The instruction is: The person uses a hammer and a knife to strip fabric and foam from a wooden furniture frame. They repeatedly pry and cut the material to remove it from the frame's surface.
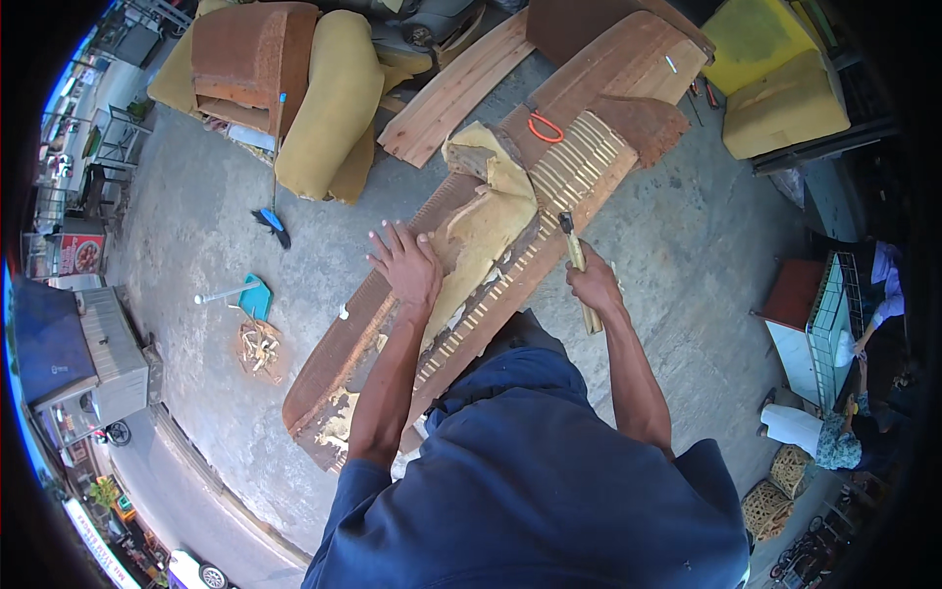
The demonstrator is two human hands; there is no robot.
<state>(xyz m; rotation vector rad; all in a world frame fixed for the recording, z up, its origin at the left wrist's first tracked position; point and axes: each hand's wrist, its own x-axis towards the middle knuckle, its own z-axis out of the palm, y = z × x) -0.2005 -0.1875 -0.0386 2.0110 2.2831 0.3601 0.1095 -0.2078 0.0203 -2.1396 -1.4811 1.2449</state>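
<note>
A long furniture frame (339, 368) of wood and brown upholstery lies diagonally in front of me, with rows of pale strips (579, 157) across its upper part. My left hand (410, 265) rests flat on its brown covering, fingers spread, beside a torn, crumpled yellowish sheet of padding (481, 231). My right hand (595, 285) is closed around the wooden handle of a hammer (577, 257). The hammer's dark head is raised near the frame's right edge. A red-handled tool (546, 128) lies on the frame farther up; its kind is unclear.
Wooden boards (456, 88) and a foam-padded seat piece (334, 108) lie at the back. A blue broom head (270, 224), a teal dustpan (256, 297) and a scrap pile (260, 348) are on the concrete at left. A yellow chair (785, 88) stands far right; people are at the right edge.
</note>
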